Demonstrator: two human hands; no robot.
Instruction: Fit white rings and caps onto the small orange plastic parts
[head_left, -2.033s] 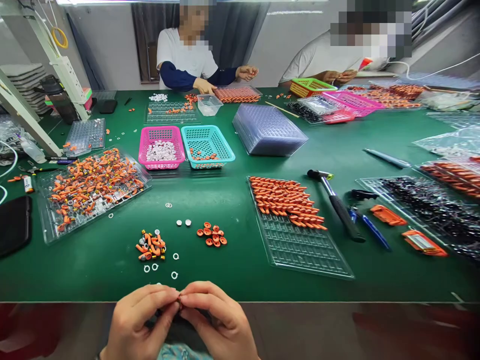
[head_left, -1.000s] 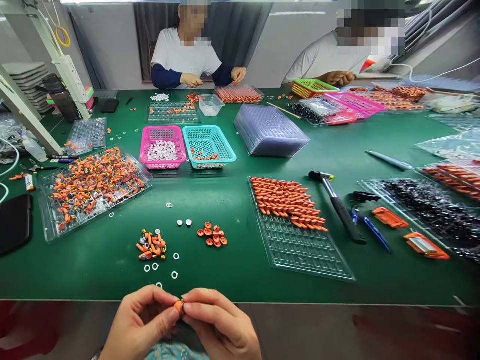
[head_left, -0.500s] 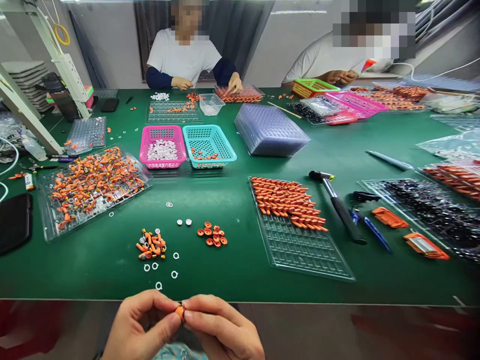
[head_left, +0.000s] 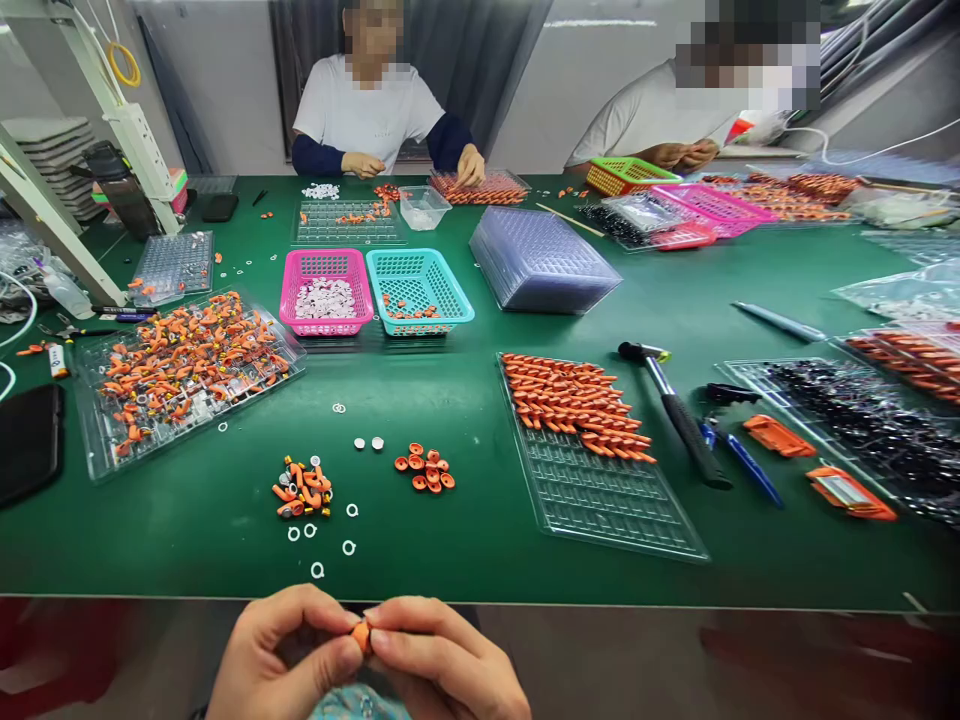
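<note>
Centrally, at the near edge of the green surface (head_left: 487, 400), a small orange piece (head_left: 361, 634) was pinched between the fingertips of the left hand (head_left: 281, 660) and the right hand (head_left: 442, 665), both grips closed on it from opposite sides, thumbs and forefingers meeting; it was held just off the surface edge, close to the body, likely so that such a small item could be worked under close sight. Its finer shape could not be made out. Just ahead lay loose white rings (head_left: 318, 570), a small heap of orange bent parts (head_left: 302, 490) and a cluster of orange caps (head_left: 425, 470), all within easy reach, apart from one another. Further right, a clear tray (head_left: 600, 490) carried orange pieces laid in rows across its far half, the near half bare. To the left, another clear tray (head_left: 90, 450) held a loose jumble of orange parts. Behind stood a pink basket (head_left: 325, 290) of pale pieces touching a teal basket (head_left: 418, 288) with a few orange ones, and a stack of clear trays (head_left: 540, 262). A hammer (head_left: 675, 412) and blue pen (head_left: 739, 460) lay right of the rowed tray. Nothing stood between hands and the near piles. Across the surface, two other persons worked with their own hands over their own trays and baskets.
</note>
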